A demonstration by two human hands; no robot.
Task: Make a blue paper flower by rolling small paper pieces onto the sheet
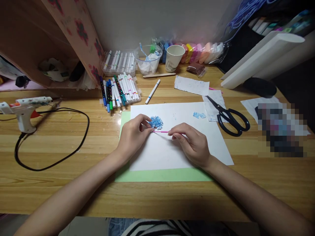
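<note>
A small mound of blue and white paper scraps [156, 122] rests on the white sheet [159, 157]. Beside it my left hand [133, 135] is closed, thumb and fingers pinched together at the mound's near edge. What they pinch is too small to make out. My right hand [193, 144] grips a thin pink stick [161, 131], whose far end reaches the left fingertips. To the right on the sheet lie a few flat blue and white scraps [199, 115]. A green sheet [164, 175] shows beneath the white one.
Black-handled scissors [232, 121] lie right, partly over a torn paper piece [214, 113]. A glue gun [26, 113] and its looped cord are left. Behind stand markers [120, 90], a clear plastic cup [147, 62], a paper cup [173, 58] and bagged colored clay [197, 52].
</note>
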